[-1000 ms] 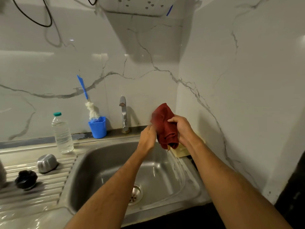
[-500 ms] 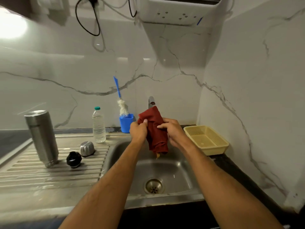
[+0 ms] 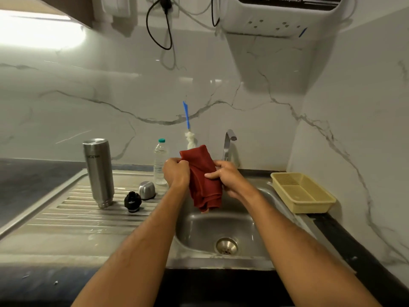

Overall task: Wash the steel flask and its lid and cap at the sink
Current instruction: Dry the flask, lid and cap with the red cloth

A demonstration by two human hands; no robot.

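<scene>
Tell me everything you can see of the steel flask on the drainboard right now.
The steel flask is a tall, plain cylinder of brushed metal, with small dark lettering near its upper end and grooved rings at the bottom. It seems to stand upside down, mouth end down, on the ribbed drainboard left of the sink, touched by neither hand. Its black lid and steel cap lie apart to its right.

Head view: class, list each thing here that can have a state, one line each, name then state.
Flask: upside down on the drainboard, uncapped.
Lid: off, on the drainboard.
Cap: off, beside the lid.
Cloth: bunched, held over the sink.
Left hand: grips the cloth.
Right hand: grips the cloth.
Tap: no water running.
Bottle: capped, upright.
</scene>
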